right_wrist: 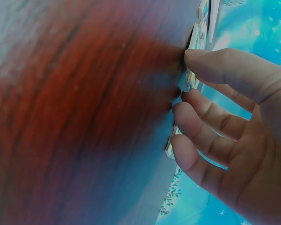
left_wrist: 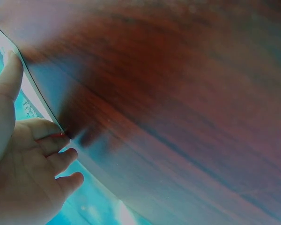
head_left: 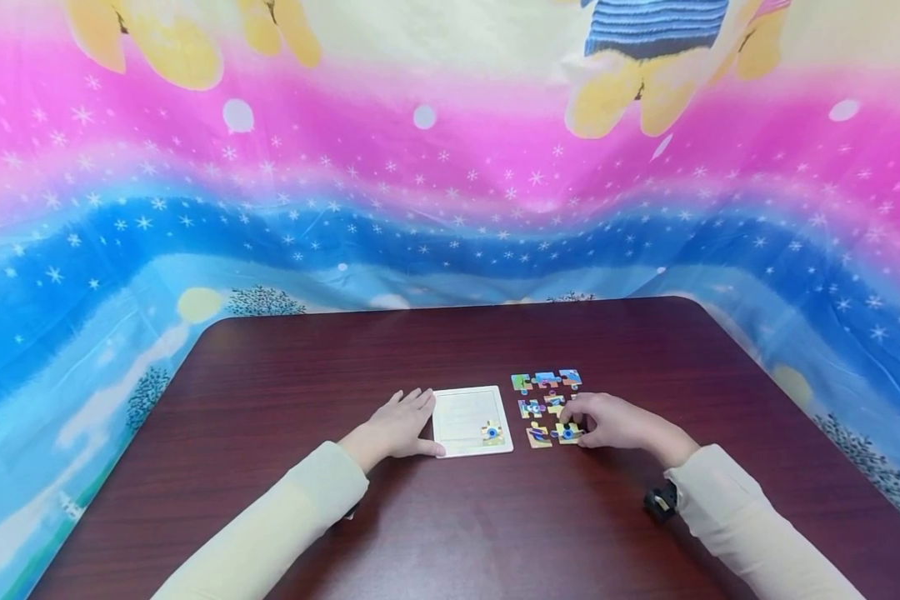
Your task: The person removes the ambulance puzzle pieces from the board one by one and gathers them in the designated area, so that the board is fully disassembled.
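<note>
A square white puzzle tray (head_left: 459, 423) lies on the table, with one yellow and blue jigsaw piece (head_left: 492, 432) in its near right corner. My left hand (head_left: 402, 425) rests along the tray's left side, fingers extended and thumb by the near left corner. In the left wrist view the fingers and thumb of that hand (left_wrist: 30, 154) meet the tray's edge (left_wrist: 35, 93). To the right, my right hand (head_left: 607, 421) pinches a yellow jigsaw piece with a blue round mark (head_left: 567, 432) between thumb and fingers, low at the tabletop. The right wrist view shows this hand's thumb (right_wrist: 210, 63) at the piece's edge.
Several loose jigsaw pieces (head_left: 546, 380) lie in rows right of the tray, some partly hidden behind the right hand. One piece (head_left: 538, 437) sits just left of the pinched one. The dark wooden table (head_left: 450, 517) ends at a colourful printed cloth (head_left: 435, 225).
</note>
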Available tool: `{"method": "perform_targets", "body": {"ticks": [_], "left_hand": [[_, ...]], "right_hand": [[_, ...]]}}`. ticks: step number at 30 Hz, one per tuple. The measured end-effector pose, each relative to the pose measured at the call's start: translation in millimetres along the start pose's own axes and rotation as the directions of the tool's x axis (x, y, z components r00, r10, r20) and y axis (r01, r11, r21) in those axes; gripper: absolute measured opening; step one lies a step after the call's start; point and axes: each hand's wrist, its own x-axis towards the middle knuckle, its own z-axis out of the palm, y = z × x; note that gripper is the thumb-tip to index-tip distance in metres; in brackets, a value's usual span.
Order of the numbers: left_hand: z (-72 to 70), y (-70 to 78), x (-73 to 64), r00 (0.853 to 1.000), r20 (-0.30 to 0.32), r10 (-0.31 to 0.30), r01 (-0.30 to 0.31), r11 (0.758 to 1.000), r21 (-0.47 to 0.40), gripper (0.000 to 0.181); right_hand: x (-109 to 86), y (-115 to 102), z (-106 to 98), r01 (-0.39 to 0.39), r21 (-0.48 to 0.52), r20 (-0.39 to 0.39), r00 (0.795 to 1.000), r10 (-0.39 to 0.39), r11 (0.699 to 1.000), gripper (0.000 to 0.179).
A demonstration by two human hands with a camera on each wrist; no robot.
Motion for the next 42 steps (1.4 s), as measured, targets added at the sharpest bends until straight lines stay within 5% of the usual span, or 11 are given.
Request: {"method": "perform_targets", "body": {"ticks": [26,42], "left_hand": [[0.6,0.4,-1.1,1.0,0.001,0.005,-0.005,1.0,0.019,0.089],[1.3,0.3,0.0,1.0,-0.006,0.004,-0.003,1.0,0.023,0.088]], "right_hand": [[4.4,-2,-2,0.038,0.024,-0.043,0.998,-0.037,0.999,0.027],[28.7,-30,2,0.136,0.052,-0.078,0.988,-0.132,0.989,0.032]]}}
